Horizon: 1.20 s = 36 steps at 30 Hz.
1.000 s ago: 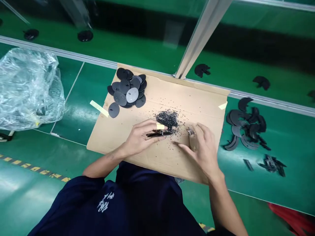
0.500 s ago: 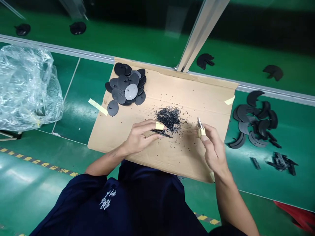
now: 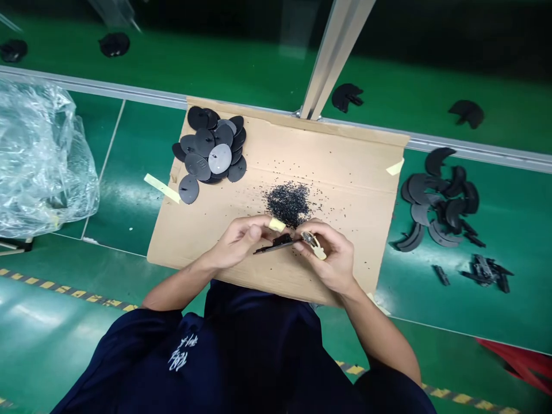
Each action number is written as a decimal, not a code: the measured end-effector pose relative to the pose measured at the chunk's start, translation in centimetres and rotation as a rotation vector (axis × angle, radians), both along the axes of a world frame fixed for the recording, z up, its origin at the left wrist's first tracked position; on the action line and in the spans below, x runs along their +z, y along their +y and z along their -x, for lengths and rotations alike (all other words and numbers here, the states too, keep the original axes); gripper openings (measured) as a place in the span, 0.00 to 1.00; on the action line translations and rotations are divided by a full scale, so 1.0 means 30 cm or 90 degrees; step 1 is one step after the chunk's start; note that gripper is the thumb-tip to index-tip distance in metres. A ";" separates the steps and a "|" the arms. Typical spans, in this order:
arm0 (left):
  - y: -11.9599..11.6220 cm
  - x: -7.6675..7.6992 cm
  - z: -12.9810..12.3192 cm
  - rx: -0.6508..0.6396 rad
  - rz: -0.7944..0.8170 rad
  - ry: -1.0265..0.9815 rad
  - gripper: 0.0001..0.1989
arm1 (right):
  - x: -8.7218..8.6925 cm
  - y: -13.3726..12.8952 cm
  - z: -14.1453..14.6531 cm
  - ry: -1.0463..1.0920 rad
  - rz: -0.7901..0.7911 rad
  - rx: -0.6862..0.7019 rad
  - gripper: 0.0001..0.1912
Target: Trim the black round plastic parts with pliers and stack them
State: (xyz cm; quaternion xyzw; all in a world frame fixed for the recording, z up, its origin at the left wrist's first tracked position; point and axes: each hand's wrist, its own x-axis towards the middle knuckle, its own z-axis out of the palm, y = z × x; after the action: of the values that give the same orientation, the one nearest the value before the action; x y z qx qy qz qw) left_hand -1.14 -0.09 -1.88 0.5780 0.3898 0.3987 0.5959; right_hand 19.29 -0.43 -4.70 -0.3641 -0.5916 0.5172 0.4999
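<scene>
Over the cardboard, both of my hands meet at a thin black disc [image 3: 274, 246], which is tilted nearly edge-on with a raised bit on top. My left hand [image 3: 235, 242] has its fingertips at the disc's upper side, the thumb lifted and yellow tape round one finger. At the disc's right end are the fingertips of my right hand [image 3: 334, 256]. That hand also grips a small clipper [image 3: 314, 244] with shiny metal and a cream-coloured part. Just beyond my fingers lies a heap of tiny black bits [image 3: 288, 202].
A cardboard sheet [image 3: 345, 167] is taped to the green table. Black discs [image 3: 204, 146] are piled at its left rear. Crescent-shaped black pieces [image 3: 444, 201] and narrow black parts [image 3: 487, 270] lie to the right. Clear plastic [image 3: 43, 155] is at far left; a metal post [image 3: 336, 57] rises behind.
My right hand has moved left with the clipper and reached the disc. My left thumb has lifted and the disc has turned in my grip. The view has shifted slightly.
</scene>
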 end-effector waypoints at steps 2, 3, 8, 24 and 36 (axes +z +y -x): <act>0.005 0.003 0.003 -0.003 0.055 -0.002 0.22 | 0.012 -0.001 -0.010 0.017 0.016 0.027 0.08; 0.006 0.004 0.001 -0.005 0.069 -0.004 0.18 | 0.018 -0.002 -0.014 0.023 0.026 0.033 0.10; -0.021 0.016 -0.024 -0.016 0.050 -0.030 0.14 | 0.034 -0.011 -0.010 0.024 0.031 0.039 0.14; -0.029 -0.028 -0.011 0.143 -0.148 0.084 0.13 | 0.057 0.032 -0.049 -0.234 -0.318 -0.024 0.18; 0.009 -0.021 0.003 0.123 -0.293 0.146 0.11 | 0.066 0.082 -0.114 -0.453 -0.387 0.058 0.16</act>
State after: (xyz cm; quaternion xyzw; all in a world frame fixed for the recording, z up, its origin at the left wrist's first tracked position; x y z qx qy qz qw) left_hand -1.23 0.17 -2.51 0.6995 0.4075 0.4636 0.3601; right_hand 22.71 2.03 -2.73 -0.3292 -0.8664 0.1849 0.3267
